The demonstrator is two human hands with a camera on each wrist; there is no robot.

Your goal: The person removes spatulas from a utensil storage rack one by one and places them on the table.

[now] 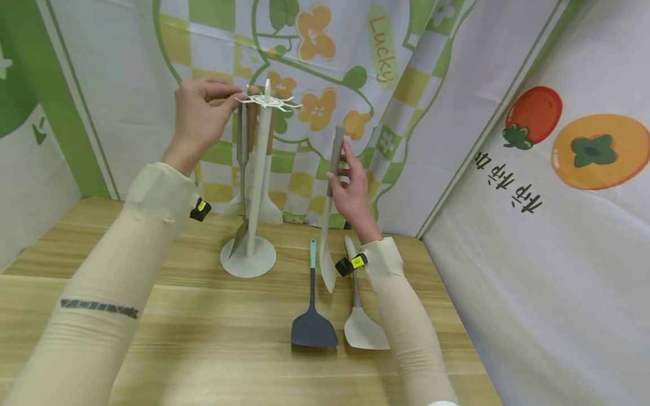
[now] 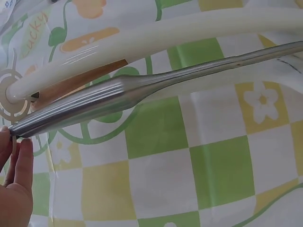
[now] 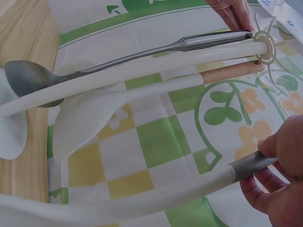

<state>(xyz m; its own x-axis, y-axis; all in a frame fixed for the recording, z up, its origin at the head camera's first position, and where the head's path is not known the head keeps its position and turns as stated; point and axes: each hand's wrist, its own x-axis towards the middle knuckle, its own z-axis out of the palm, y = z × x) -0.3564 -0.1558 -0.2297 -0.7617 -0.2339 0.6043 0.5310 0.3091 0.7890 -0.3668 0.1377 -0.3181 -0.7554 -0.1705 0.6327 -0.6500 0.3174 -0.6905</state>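
My left hand (image 1: 203, 113) pinches the top end of a metal-handled spatula (image 2: 109, 97) at a hook of the white utensil rack (image 1: 257, 180). That spatula hangs beside the pole, its dark head (image 3: 33, 82) low near the base; the fingertips partly hide whether its end is on the hook. On the right, my right hand (image 1: 350, 186) holds a white spatula (image 3: 180, 191) by its grey handle (image 1: 337, 149). It is upright, head down, apart from the rack. Wooden-handled white utensils, one a white spatula (image 3: 94, 113), hang behind the pole.
A dark grey spatula (image 1: 313, 330) with a mint handle end lies on the wooden table (image 1: 213, 338). Right of it lies a beige spatula (image 1: 363, 330), partly behind the right forearm. A patterned curtain (image 1: 304, 186) hangs close behind the rack.
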